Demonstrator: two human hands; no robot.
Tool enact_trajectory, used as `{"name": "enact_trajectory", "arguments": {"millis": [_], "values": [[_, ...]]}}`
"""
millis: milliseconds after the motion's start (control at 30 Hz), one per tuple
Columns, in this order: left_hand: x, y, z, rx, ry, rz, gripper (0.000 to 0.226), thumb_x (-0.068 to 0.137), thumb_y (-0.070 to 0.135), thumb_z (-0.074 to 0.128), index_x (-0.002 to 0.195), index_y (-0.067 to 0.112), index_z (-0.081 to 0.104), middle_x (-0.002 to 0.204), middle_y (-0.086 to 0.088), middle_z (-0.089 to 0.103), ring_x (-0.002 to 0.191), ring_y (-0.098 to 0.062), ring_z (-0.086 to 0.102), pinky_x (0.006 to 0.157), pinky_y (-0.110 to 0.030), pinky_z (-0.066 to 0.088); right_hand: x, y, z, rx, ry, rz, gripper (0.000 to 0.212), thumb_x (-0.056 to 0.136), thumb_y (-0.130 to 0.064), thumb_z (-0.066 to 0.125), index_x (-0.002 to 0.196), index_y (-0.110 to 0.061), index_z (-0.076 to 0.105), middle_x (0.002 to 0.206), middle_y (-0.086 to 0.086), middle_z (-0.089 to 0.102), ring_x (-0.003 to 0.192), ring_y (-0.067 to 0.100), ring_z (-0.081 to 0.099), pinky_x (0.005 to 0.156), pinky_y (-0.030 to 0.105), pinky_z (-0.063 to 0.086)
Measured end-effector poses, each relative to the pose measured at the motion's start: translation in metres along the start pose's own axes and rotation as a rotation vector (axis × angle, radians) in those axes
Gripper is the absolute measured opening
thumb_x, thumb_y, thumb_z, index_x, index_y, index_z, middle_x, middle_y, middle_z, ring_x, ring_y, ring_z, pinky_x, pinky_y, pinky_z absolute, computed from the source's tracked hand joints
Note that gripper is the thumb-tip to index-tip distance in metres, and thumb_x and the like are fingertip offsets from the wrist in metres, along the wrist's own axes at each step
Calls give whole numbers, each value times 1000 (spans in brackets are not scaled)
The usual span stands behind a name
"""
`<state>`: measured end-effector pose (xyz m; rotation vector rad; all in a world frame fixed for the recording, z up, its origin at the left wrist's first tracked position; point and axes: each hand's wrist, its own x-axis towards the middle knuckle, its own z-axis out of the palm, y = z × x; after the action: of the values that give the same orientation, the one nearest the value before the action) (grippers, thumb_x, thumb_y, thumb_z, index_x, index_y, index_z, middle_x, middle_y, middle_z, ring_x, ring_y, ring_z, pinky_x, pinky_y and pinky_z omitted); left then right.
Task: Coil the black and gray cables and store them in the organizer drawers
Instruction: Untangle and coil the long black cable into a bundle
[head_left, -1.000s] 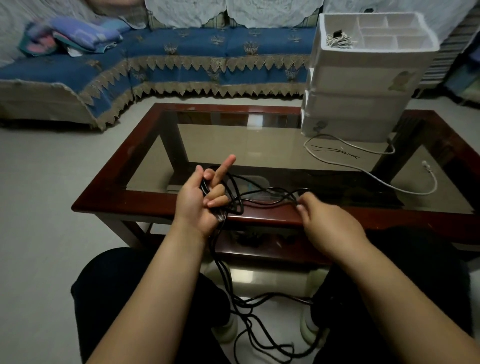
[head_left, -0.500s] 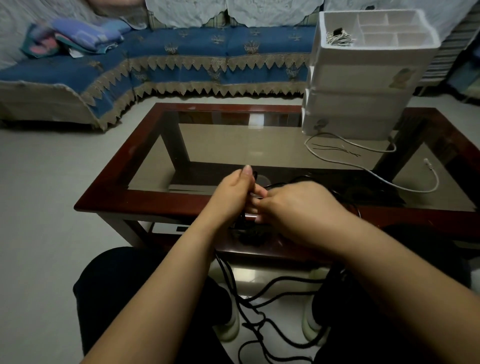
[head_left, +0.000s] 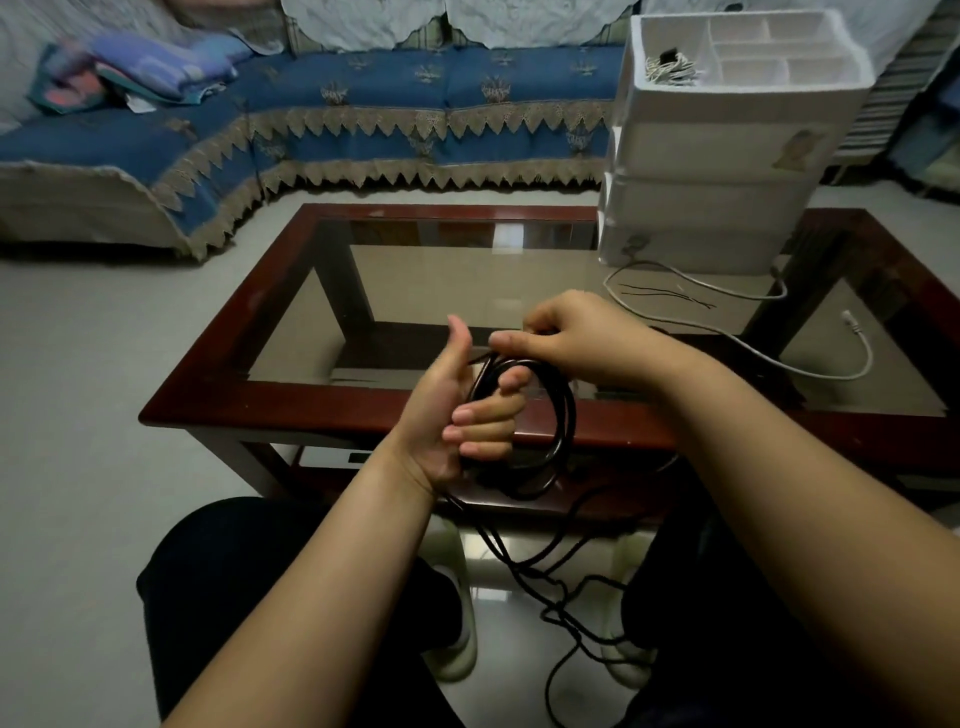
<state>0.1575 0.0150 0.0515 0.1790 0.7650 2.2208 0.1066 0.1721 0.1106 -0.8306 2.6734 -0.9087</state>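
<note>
Left hand fingers curled round black cable loops above the desk edge, right hand pinching a strand; risks snagging on the tangled floor slack, spilling loops.

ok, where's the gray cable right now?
Head view, right side: the gray cable lies loose on the glass table, in front of the white organizer, beyond the right hand.
</note>
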Motion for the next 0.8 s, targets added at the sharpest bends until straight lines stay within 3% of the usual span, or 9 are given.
{"name": "enact_trajectory", "arguments": {"millis": [167, 300, 434, 634, 800], "values": [[-1, 0, -6, -53, -10, 38, 43, 94, 46, 41, 71, 12, 52, 37, 6, 45, 26, -2, 42, 28, -12, 29, -8, 11, 9, 502, -182, 90, 41, 94, -50, 41, 78, -16, 58, 60, -7, 65, 58, 3, 64, 55, 18, 48], [-1, -6, -11, -132, 12, 40, 50, 92, 53, 38, 67, 12, 52, 36, 5, 44, 25, -3, 42, 28, -12, 28, -14, 28, 12, 675, -310, 132, 39, 92, -49, 47, 96, -13, 61, 84, 9, 71, 79, 24, 68, 73, 35, 53], [4, -9, -14, -211, 38, 67, 53, 93, 55, 36, 66, 12, 51, 36, 5, 44, 25, -4, 42, 29, -11, 27, -11, 30, 28, 912, -165, 207, 36, 97, -36, 49, 101, -4, 64, 78, 14, 68, 69, 25, 67, 69, 37, 57], [7, -7, -9, -105, 123, 97, 46, 93, 47, 43, 62, 13, 50, 33, 7, 39, 22, -4, 37, 26, -10, 25, -7, 23, 35, 845, -2, 239, 40, 98, -41, 44, 102, -4, 59, 68, 9, 65, 61, 23, 64, 56, 31, 54], [1, -5, -11, -177, 145, 193, 44, 95, 42, 46, 61, 14, 48, 32, 6, 40, 22, -5, 38, 26, -12, 28, -15, 33, 35, 1075, -292, 228, 59, 79, -59, 53, 102, -4, 59, 63, 4, 62, 61, 16, 62, 60, 25, 53]]}}
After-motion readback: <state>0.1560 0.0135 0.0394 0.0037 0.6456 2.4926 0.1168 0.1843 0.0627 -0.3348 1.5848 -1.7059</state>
